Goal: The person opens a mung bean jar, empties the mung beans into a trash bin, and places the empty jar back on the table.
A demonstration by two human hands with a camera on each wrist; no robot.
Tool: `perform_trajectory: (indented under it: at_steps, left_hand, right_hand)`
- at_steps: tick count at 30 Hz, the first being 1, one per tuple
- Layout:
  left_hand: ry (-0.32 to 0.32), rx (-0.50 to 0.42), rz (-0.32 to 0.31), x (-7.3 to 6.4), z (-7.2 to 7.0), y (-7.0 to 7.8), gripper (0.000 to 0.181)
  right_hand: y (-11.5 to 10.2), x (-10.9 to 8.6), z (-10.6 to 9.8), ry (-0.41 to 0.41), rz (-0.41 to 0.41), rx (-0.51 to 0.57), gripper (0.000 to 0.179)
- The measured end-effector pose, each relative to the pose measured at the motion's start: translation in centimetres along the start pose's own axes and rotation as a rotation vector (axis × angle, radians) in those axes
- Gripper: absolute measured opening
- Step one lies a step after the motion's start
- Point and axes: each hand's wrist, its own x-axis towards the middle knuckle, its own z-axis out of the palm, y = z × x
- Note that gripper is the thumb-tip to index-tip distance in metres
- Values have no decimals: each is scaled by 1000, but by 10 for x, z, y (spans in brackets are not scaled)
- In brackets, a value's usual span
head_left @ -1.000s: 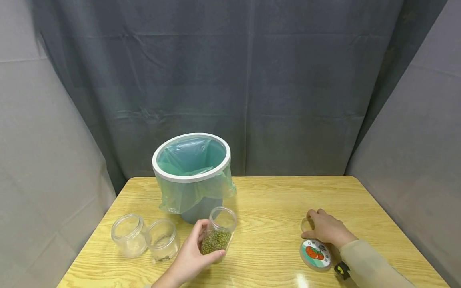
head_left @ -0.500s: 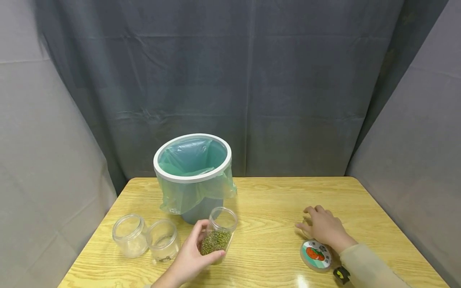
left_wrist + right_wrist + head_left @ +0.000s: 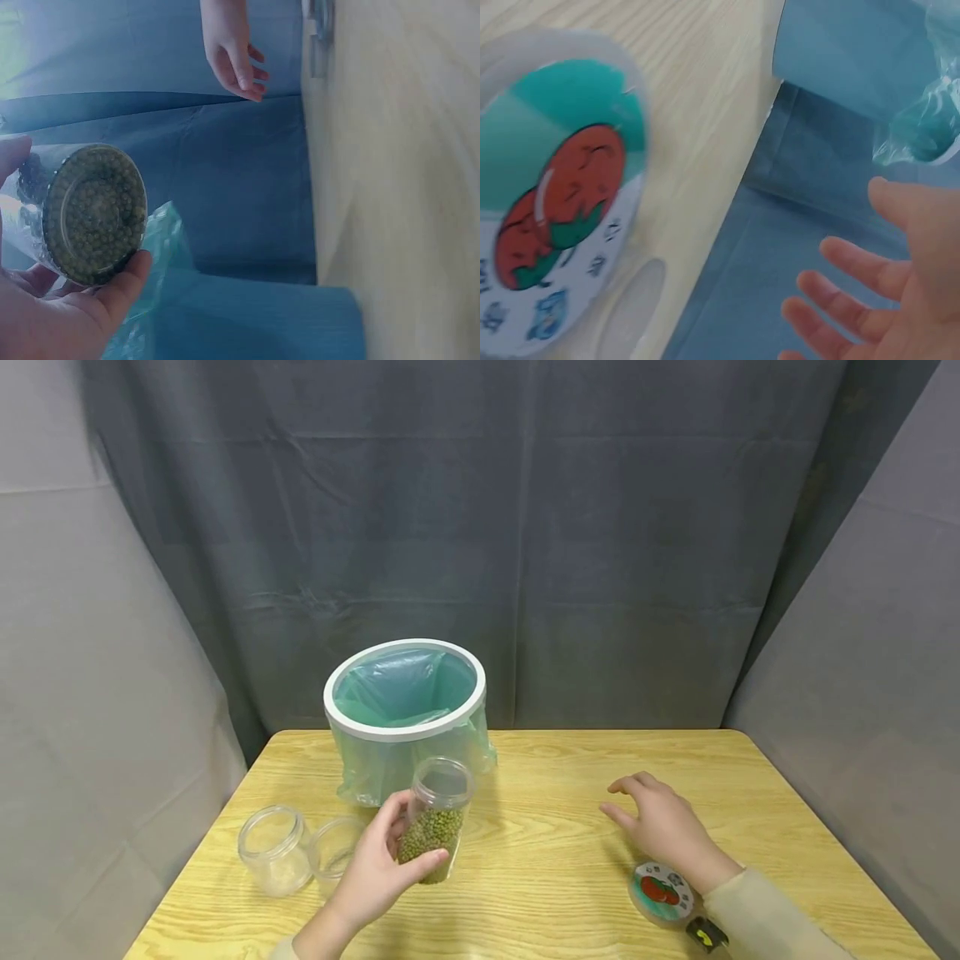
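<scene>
My left hand grips a clear jar partly filled with small green beans, lifted in front of the lined bin. The jar's mouth has no lid on it and faces up, leaning slightly. From below, the left wrist view shows beans through the jar's round base, with the thumb and fingers around its side. My right hand hovers over the right of the table, holding nothing, its fingers spread loosely. Below its wrist lies a round lid with a red-fruit picture. Beside that, a plain translucent lid shows in the right wrist view.
A bin with a white rim and green plastic liner stands at the back left. Two open clear jars sit at the left, one partly behind my left hand. Grey curtains enclose the table.
My left hand has raised the bean jar and shifted it slightly left. The right hand has let go of the small clear lid on the table, risen and moved a little left.
</scene>
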Motion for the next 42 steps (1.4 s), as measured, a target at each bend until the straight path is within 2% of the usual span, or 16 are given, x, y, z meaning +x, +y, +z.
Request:
perform_trajectory:
  at_steps: [5,10,15,21,26,30,38,42]
  left_hand:
    - [3,3,-3,5,-7,14,60]
    - [16,28,63,9,-15,26,59]
    - [53,74,157,14,-33,41,56]
    - [76,121,192,23,-56,56,53]
    - [92,133,204,31,-69,65,52]
    - [106,157,199,36,-76,69,54]
    - [138,186,215,46,-86,81,52]
    - [158,222,195,53,-92,85,53]
  right_hand:
    - [-14,5,-5,43,-97,-29,33]
    - [-27,17,-14,68,-149,-53,31]
    - [-42,32,-30,92,-241,-62,31]
    - [-60,51,-52,95,-312,-71,30]
    - [-75,66,-68,127,-358,-111,28]
    - [-85,78,-78,138,-381,-116,28]
    - [-103,102,-104,105,-375,-97,31]
    - [-106,113,-110,97,-372,-100,32]
